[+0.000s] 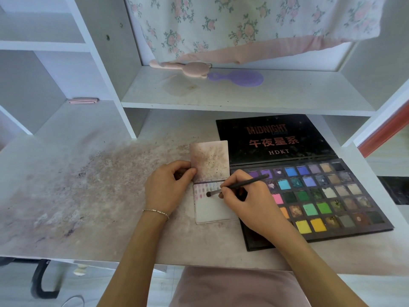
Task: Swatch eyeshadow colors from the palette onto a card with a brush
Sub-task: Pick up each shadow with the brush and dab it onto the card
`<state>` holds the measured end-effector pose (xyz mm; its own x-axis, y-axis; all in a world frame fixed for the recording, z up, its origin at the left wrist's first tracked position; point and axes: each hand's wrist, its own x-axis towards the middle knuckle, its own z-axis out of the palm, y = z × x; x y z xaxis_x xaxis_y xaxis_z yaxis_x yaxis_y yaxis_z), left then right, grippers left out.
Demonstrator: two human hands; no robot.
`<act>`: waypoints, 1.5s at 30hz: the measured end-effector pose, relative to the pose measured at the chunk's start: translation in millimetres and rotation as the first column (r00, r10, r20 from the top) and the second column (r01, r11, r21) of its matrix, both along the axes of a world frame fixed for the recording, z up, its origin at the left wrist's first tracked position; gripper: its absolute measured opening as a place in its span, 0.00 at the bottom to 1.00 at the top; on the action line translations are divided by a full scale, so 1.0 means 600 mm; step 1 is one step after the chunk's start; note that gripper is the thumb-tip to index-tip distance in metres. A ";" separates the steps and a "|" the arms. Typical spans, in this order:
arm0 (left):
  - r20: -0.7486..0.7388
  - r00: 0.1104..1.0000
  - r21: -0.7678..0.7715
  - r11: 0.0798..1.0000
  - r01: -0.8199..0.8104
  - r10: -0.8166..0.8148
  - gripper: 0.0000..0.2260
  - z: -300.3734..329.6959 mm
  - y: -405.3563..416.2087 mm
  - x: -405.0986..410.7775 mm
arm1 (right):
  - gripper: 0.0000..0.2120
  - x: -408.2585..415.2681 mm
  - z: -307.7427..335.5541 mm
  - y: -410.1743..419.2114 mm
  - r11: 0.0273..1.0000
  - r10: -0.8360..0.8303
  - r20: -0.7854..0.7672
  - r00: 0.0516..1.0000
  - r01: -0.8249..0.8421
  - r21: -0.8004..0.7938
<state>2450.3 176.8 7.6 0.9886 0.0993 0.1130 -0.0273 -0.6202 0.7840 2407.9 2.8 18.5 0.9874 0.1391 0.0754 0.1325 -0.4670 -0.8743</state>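
A person is sitting at a desk [93, 196] and both arms are reaching forward from the bottom of the view. The right hand [250, 200] is lying partly over the left side of the palette [345, 196], with the wrist bent a little to the left. Its fingers are curling round a thin dark brush [239, 185] and pinching it like a pencil. The brush is slanting, with its back end pointing up and to the right over the purple colors. Its soft tip is pointing left and is touching the card [212, 209], just under a row of small pink and purple marks near the card's top edge. The card is lying flat on the desk, right beside the palette's left edge, and its lower part is looking white and plain. The left hand [168, 187] is resting on the desk to the left of the card. Its fingers are curling in, and the thumb and fingers are pinching the left edge of a dusty flap [210, 159] that is standing up behind the card. A thin bracelet [156, 212] is sitting on the left wrist. The palette is lying open on the right side of the desk, with its black lid [272, 138] lying back flat behind the rows of colors. Purple and pink dust is lying all over the desk. On the shelf [243, 94] behind, a pink comb [183, 68] and a purple brush [239, 78] are lying close together.
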 end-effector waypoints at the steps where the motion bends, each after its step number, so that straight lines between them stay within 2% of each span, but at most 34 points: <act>1: 0.002 1.000 0.002 1.000 0.000 0.000 0.04 0.000 0.000 0.000 | 0.06 0.000 0.000 -0.001 1.000 0.006 -0.007 1.000 -0.006 0.006; 6: 0.013 1.000 0.004 1.000 0.010 -0.010 0.04 0.000 0.000 0.000 | 0.07 0.000 0.001 0.000 1.000 -0.002 0.024 1.000 0.001 0.016; 11: 0.007 1.000 -0.002 1.000 0.014 -0.014 0.04 0.000 0.001 -0.001 | 0.13 0.000 0.007 -0.003 0.982 -0.081 0.085 0.993 0.065 0.177; 18: 0.005 1.000 -0.013 1.000 0.005 -0.005 0.04 0.001 0.002 -0.001 | 0.14 -0.009 0.019 -0.035 0.953 -0.205 0.089 0.975 0.178 0.243; 25: -0.010 1.000 -0.022 1.000 0.004 -0.004 0.03 0.003 0.002 -0.003 | 0.14 -0.026 0.018 -0.098 0.947 -0.311 0.161 0.937 0.292 0.131; 30: -0.017 1.000 -0.041 0.999 0.026 -0.026 0.04 0.004 0.004 -0.003 | 0.13 -0.042 0.014 -0.147 0.916 -0.397 0.174 0.901 0.377 0.139; 37: -0.002 0.999 -0.032 0.999 -0.039 0.039 0.04 -0.001 -0.003 -0.004 | 0.12 -0.062 -0.004 -0.183 0.861 -0.508 0.188 0.841 0.495 0.117; 45: 0.026 0.999 -0.011 1.000 -0.026 0.026 0.04 -0.003 -0.004 -0.006 | 0.14 -0.063 -0.013 -0.182 0.880 -0.473 0.178 0.863 0.474 0.037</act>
